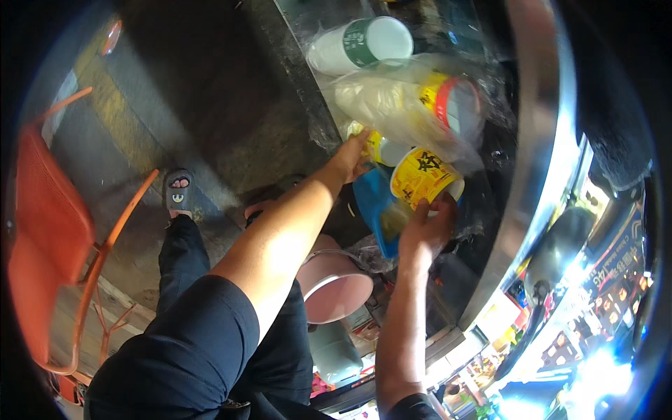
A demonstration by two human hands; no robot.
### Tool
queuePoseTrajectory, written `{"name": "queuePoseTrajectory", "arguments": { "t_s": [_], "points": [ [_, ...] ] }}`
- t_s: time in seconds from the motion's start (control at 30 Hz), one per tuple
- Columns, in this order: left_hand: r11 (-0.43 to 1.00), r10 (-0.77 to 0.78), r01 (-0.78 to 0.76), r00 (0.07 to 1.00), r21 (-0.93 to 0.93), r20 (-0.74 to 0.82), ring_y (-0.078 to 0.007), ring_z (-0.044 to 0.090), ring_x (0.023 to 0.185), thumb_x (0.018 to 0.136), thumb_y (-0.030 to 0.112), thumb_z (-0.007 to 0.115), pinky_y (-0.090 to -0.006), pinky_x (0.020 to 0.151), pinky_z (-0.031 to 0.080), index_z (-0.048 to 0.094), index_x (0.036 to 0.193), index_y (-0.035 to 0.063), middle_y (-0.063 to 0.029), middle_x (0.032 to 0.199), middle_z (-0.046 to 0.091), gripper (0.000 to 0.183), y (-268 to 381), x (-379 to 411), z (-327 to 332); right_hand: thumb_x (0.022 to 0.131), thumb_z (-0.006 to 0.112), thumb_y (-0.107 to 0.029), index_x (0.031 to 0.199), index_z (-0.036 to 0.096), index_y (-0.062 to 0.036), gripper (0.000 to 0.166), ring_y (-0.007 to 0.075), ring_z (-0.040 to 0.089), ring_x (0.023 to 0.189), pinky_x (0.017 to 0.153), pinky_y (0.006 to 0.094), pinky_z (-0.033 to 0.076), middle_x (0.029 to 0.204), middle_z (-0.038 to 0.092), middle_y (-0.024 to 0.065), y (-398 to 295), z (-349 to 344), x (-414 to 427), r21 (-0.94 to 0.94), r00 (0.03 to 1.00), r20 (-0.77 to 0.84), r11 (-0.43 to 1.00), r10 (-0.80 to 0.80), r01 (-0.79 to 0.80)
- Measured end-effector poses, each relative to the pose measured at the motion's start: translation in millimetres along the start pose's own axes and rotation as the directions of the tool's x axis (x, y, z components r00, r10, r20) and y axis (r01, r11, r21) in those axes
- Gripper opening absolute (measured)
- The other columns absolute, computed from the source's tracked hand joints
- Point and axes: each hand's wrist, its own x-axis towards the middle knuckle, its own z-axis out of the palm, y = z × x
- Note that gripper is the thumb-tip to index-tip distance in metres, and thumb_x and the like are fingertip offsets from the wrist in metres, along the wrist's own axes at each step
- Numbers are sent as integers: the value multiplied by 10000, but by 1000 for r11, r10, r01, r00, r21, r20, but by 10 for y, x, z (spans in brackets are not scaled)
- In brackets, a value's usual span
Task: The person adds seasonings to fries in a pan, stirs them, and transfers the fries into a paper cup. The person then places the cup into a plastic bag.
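My right hand (429,227) grips a yellow paper bowl (424,174) with dark printed characters, its fingers at the lower end. The bowl is tilted on its side. Up and to the left, my left hand (354,157) is closed around a smaller yellow paper container (374,144), which lies on its side with a pale round end. Just behind both lies a clear plastic sleeve (383,102) of stacked bowls, the end one red-rimmed (445,102). Under the held bowl is a blue plastic container (374,205), partly covered.
A stack of white cups with a green band (357,42) lies beyond the sleeve. Below stand a pink bucket (336,294) and a grey-green container (333,352). An orange chair (50,210) is at left. A metal counter edge (541,184) curves along the right.
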Motion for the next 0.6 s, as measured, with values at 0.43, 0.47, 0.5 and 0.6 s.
{"name": "queuePoseTrajectory", "arguments": {
  "t_s": [0.43,0.47,0.5,0.6],
  "points": [
    [699,111,103,962,708,-250,-171,608,958,891,288,658,-356,833,488,588,1176,85,-57,1071,638,357,270,-3318,745,718,714,-60,815,582,-20,169,401,585,1006,862,448,492,1154,578,197,-775,-2717,-1939,488,970,190,843,150,-226],
    [669,42,49,994,741,-103,-169,615,977,892,297,661,-345,839,486,573,1212,80,-60,1104,639,397,248,-3523,1205,712,710,-88,817,572,-19,187,410,572,1053,897,448,480,1183,564,219,-661,-2919,-2091,528,963,159,806,217,-269],
    [647,-49,2,998,762,39,-168,621,996,892,306,664,-334,845,484,559,1249,76,-62,1136,641,438,144,-3665,1624,692,673,-88,806,539,-17,190,428,560,1033,902,460,468,1175,561,251,-545,-3103,-2212,537,953,84,792,292,-290],
    [406,-210,-56,966,912,153,-170,637,960,884,316,679,-309,801,487,515,1309,39,-82,1141,638,533,-311,-3667,2719,725,595,-90,836,481,0,183,427,522,1082,936,448,436,1192,530,262,-125,-3802,-2386,593,845,14,676,534,-437]
  ]
}}
